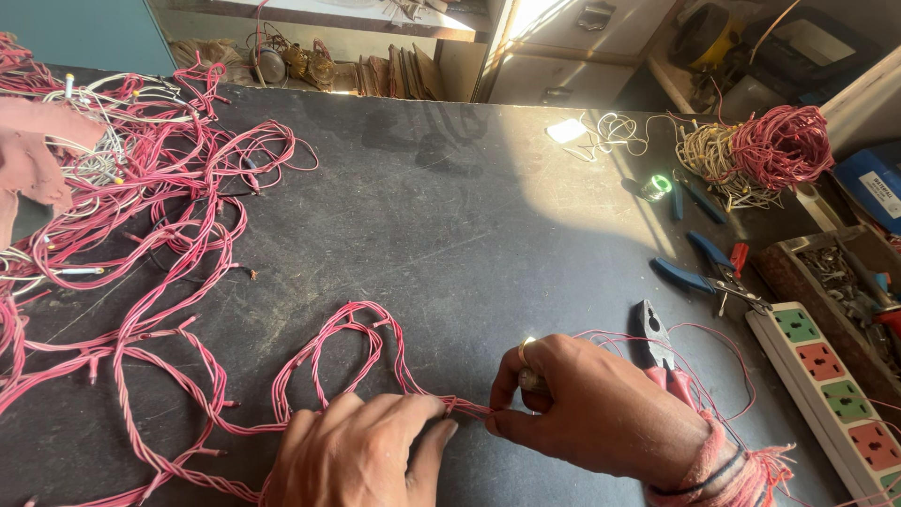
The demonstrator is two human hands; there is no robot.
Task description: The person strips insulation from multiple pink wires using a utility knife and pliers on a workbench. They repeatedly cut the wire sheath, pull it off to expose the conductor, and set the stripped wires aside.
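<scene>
1. A dark worktable (450,216) fills the scene, sunlit at far right.
2. A tangle of twisted red wire (178,235) spreads over its left half; 1 loop runs to the near centre.
3. A red-and-cream wire bundle (760,150) lies far right.
4. 1 white power strip (835,394) with 4 coloured sockets sits near right.
5. 1 blue box (878,183) with a white label is at the right edge.
6. The left hand (361,451) presses the red wire flat, fingers closed over it.
7. The right hand (591,408) pinches the same strand between thumb and fingertips.
8. 1 pair of red-handled pliers (660,352) lies just beyond the right hand; 2 blue-handled tools (704,268) lie farther off.
</scene>
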